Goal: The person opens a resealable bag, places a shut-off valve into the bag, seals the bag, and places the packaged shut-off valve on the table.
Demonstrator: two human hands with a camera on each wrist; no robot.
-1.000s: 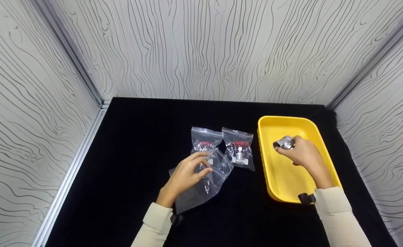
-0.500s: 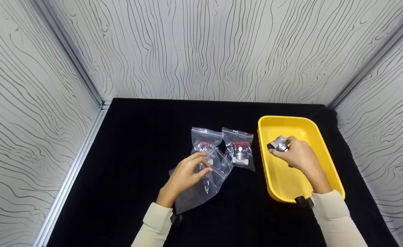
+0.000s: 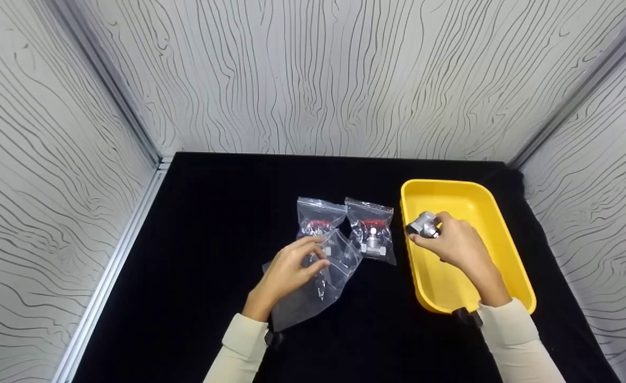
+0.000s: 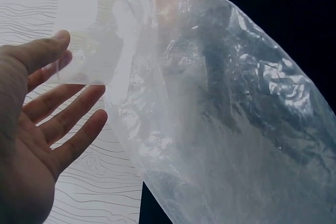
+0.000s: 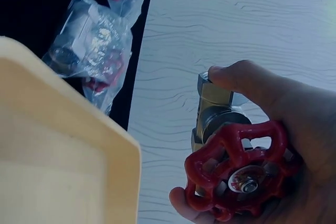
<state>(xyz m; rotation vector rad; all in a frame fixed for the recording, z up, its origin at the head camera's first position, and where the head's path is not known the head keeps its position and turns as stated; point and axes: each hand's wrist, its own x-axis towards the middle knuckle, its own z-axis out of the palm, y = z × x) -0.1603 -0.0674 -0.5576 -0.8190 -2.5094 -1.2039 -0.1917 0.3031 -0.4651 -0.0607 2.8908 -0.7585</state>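
Observation:
My right hand (image 3: 462, 244) grips a silver metal valve (image 3: 425, 223) over the left part of the yellow tray. In the right wrist view the valve's red handwheel (image 5: 229, 139) faces the camera, and the thumb lies on the metal body. Between thumb and index finger, my left hand (image 3: 291, 268) pinches a clear zip bag (image 3: 307, 306), the other fingers loosely spread. That bag (image 4: 220, 129) hangs slack and looks empty in the left wrist view. Behind it lie two bagged valves with red handwheels, a left one (image 3: 318, 211) partly covered and a right one (image 3: 372, 246) in full sight.
The yellow tray (image 3: 451, 287) stands on the black cloth (image 3: 228, 213) at the right, its raised rim beside the bagged valves. Wood-patterned panels (image 3: 313, 80) enclose the back and both sides, with metal rails (image 3: 105, 276) along the left edge.
My right hand has moved left across the tray with the valve, nearer the tray's left rim. The left hand and its bag have stayed put.

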